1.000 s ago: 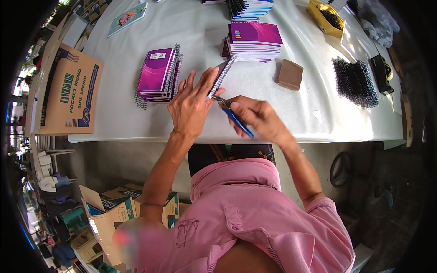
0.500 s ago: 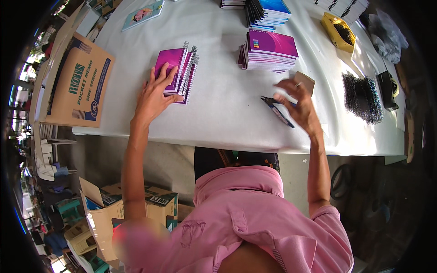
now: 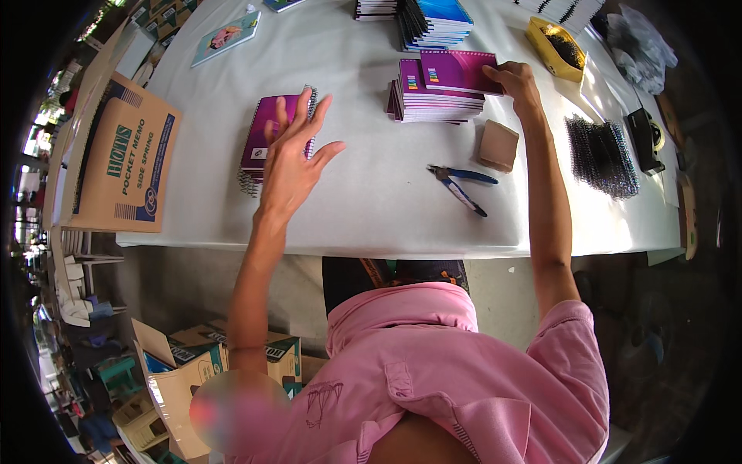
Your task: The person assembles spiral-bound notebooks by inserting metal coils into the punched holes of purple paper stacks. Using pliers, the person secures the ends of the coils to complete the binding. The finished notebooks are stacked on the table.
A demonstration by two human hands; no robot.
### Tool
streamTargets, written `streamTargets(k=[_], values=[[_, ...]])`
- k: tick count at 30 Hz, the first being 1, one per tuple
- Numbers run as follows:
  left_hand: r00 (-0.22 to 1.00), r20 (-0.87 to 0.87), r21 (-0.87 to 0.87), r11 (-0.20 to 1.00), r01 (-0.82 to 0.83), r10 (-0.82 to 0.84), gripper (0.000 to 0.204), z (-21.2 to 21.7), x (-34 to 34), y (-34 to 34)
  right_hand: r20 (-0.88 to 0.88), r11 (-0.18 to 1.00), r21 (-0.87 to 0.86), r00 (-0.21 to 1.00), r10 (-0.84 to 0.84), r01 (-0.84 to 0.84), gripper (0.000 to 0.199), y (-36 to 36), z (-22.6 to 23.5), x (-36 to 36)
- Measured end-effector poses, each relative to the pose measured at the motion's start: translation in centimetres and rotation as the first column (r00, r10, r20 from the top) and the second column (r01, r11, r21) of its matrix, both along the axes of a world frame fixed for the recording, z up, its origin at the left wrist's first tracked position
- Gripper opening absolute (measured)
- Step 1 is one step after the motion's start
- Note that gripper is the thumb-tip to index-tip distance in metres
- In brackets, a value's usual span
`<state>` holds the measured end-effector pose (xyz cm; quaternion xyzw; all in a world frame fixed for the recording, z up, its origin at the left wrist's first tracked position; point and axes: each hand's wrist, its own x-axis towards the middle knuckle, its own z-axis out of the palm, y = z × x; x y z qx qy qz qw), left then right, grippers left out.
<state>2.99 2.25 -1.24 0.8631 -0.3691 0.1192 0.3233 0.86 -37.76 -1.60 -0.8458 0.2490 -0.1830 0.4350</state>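
Observation:
My left hand (image 3: 296, 155) is open, its fingers spread just above and beside a small pile of purple spiral notebooks (image 3: 261, 141). Wire coils show along the pile's right side and at its lower left corner. At the far middle stands a stack of purple notebooks (image 3: 440, 107) without coils, punched along the top edge. My right hand (image 3: 516, 83) pinches the right end of the topmost purple notebook (image 3: 461, 71), which sits askew to the right over the stack. Nearer me lie blue-handled cutting pliers (image 3: 459, 185), handles apart, next to a brown block (image 3: 498, 145).
Black wire coils (image 3: 601, 158) lie at the right beside a tape dispenser (image 3: 644, 141). Behind them is a yellow tray (image 3: 553, 48) of dark small parts. Blue notebooks (image 3: 440, 23) are stacked at the back. A large carton (image 3: 127, 155) stands at the left edge.
My right hand has moved from beside the pliers to the far stack and gripped its top notebook, shifting it right. My left hand has lifted off the spiral notebooks, which now lie differently.

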Motion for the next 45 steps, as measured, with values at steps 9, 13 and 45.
streamTargets(k=[9, 13, 45], values=[[0.499, -0.71, -0.639, 0.752, -0.162, -0.496, 0.101, -4.1, -4.4, -3.2, 0.488, 0.74, 0.457, 0.835, 0.256, -0.494, 0.017, 17.5, -5.6, -11.1], [0.743, -0.571, -0.596, 0.799, -0.082, -0.35, 0.093, -6.7, -6.5, -2.2, 0.408, 0.765, 0.391, 0.841, 0.354, -0.512, 0.02, 19.5, -6.4, -12.0], [0.981, 0.029, 0.349, 0.922, 0.169, -0.191, 0.054, -1.1, -6.2, -7.4, 0.015, 0.384, -0.922, 0.996, -0.083, 0.046, 0.018, -9.3, -2.0, -12.7]])
